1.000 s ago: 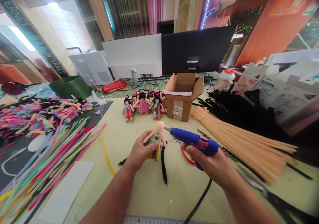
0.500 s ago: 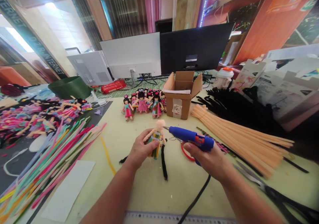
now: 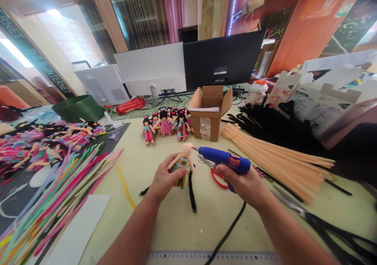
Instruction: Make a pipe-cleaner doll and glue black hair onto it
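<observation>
My left hand (image 3: 165, 179) is closed round the body of a small pipe-cleaner doll (image 3: 183, 163) with a bare peach head, held upright over the table. My right hand (image 3: 243, 183) grips a blue glue gun (image 3: 224, 159); its metal tip sits right beside the doll's head. A black pipe cleaner (image 3: 191, 191) lies on the table under the doll. The gun's black cord (image 3: 226, 235) runs toward the near edge.
Finished dolls (image 3: 166, 125) stand beside an open cardboard box (image 3: 207, 113). Colourful pipe cleaners (image 3: 59, 194) lie left, peach pipe cleaners (image 3: 277, 161) and black ones (image 3: 273, 125) right. Red-handled scissors (image 3: 216, 174) and large black scissors (image 3: 321, 225) lie on the table. Monitors (image 3: 188, 66) stand behind.
The glue gun's tip has crept closer to the doll's head. Both hands stay in nearly the same place; the view has shifted slightly.
</observation>
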`<state>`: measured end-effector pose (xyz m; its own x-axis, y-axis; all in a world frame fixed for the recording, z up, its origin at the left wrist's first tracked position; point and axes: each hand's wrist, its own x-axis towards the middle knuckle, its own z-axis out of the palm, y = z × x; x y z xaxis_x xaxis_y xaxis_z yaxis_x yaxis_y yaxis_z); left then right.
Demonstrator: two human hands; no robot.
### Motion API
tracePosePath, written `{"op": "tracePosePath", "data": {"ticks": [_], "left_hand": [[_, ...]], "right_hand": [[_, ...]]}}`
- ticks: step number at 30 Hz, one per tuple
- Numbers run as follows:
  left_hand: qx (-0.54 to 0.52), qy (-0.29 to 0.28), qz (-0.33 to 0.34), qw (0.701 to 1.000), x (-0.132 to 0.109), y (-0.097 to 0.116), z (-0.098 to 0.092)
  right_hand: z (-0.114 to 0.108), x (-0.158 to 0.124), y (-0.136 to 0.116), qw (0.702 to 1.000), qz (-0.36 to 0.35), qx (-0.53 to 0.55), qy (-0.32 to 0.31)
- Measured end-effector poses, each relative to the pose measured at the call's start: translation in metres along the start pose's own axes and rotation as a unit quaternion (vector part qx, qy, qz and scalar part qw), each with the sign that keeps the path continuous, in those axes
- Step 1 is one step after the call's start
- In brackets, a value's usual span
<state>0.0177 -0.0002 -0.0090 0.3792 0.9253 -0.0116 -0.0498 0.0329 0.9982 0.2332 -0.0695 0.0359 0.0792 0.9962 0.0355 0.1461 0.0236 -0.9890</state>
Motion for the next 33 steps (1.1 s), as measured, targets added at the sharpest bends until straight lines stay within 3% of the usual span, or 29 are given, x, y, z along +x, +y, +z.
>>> {"op": "tracePosePath", "data": {"ticks": [21,33], "left_hand": [[0.002,-0.001,-0.002,1.0,0.0005,-0.003,-0.0004],[-0.001,0.006,0.0,1.0,-0.0002,0.0018,0.0034]], "right_hand": [[0.0019,-0.0011,-0.0107,0.999,-0.003,0.022,0.028],[-0.0009,0.0,-0.0031,0.999,0.017,0.024,0.019]]}}
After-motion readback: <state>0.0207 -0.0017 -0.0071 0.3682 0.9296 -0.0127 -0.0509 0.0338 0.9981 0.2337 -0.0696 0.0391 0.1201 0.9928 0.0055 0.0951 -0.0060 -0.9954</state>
